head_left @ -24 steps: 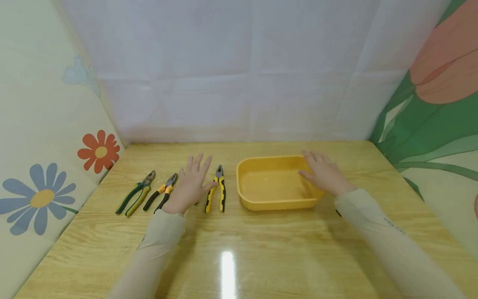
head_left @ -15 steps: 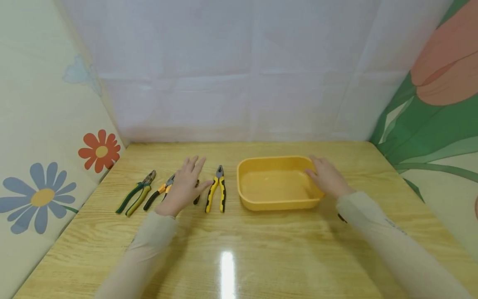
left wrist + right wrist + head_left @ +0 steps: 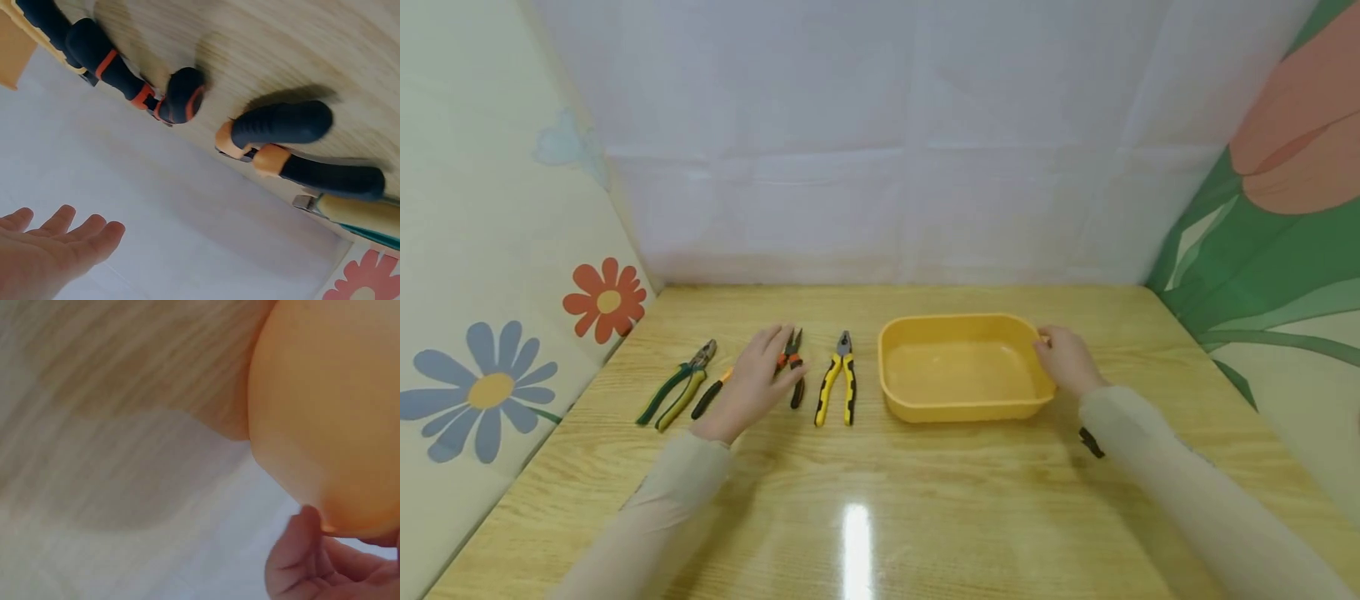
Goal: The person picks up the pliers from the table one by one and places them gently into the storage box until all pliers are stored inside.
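My right hand (image 3: 1070, 360) pinches the right rim of a yellow plastic basin (image 3: 955, 412); in the right wrist view the thumb and fingers (image 3: 306, 540) meet at its edge. My left hand (image 3: 748, 375) hovers over the pliers with its fingers extended, holding nothing. Beneath it lie orange-and-black pliers (image 3: 331, 178), partly hidden in the head view. Just right of the fingers are black-and-red long-nose pliers (image 3: 798, 393). Yellow-and-black combination pliers (image 3: 850, 392) lie between that pair and the basin. Green-handled pliers (image 3: 703, 355) are at the far left of the row.
A wooden table (image 3: 940, 508) carries everything. A small dark object (image 3: 1092, 443) shows beside my right sleeve, mostly covered. A white cloth backdrop (image 3: 880, 150) stands behind, with flower-printed panels (image 3: 490, 392) at both sides.
My left hand has drawn left and towards me, uncovering the black-and-red pliers. My right hand has moved right from over the basin to grip its right rim.
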Action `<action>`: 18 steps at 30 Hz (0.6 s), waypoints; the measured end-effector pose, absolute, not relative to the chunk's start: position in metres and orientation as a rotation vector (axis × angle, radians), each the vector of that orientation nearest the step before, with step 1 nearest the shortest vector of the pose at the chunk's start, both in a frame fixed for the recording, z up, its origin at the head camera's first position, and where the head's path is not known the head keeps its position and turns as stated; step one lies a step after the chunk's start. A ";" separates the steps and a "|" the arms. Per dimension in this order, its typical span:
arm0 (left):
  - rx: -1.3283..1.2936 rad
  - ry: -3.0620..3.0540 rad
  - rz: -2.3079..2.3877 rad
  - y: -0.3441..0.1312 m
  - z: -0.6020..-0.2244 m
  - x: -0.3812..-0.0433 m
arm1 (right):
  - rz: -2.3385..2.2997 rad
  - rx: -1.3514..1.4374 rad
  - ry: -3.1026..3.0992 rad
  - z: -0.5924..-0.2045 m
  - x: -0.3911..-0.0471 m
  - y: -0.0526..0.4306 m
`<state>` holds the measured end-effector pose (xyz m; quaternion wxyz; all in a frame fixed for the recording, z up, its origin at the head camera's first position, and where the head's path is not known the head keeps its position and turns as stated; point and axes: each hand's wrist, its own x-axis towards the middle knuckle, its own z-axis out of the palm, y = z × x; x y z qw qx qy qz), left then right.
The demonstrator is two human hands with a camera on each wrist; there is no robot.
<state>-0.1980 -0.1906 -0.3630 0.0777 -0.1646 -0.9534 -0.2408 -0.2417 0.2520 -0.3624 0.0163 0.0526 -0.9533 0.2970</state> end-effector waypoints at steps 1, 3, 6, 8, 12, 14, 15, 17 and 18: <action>-0.494 -2.854 -0.720 -0.192 -0.363 -0.197 | 0.958 0.143 -2.953 -0.363 -0.242 0.253; -0.492 -2.848 -0.721 -0.196 -0.363 -0.195 | 1.012 0.109 -2.931 -0.365 -0.242 0.256; -0.477 -2.844 -0.732 -0.203 -0.363 -0.192 | 1.071 0.071 -2.908 -0.366 -0.243 0.258; -0.467 -2.847 -0.755 -0.208 -0.363 -0.191 | 1.121 0.049 -2.908 -0.366 -0.244 0.260; -0.444 -2.860 -0.787 -0.220 -0.365 -0.188 | 1.368 -0.035 -2.906 -0.367 -0.247 0.263; -0.430 -2.868 -0.782 -0.226 -0.366 -0.187 | 1.539 -0.091 -2.890 -0.366 -0.249 0.264; -0.428 -2.867 -0.776 -0.228 -0.366 -0.186 | 1.601 -0.109 -2.882 -0.366 -0.249 0.265; -0.407 -2.883 -0.771 -0.232 -0.364 -0.185 | 1.700 -0.138 -2.873 -0.365 -0.249 0.266; -0.398 -2.888 -0.767 -0.233 -0.364 -0.184 | 1.737 -0.147 -2.872 -0.364 -0.249 0.267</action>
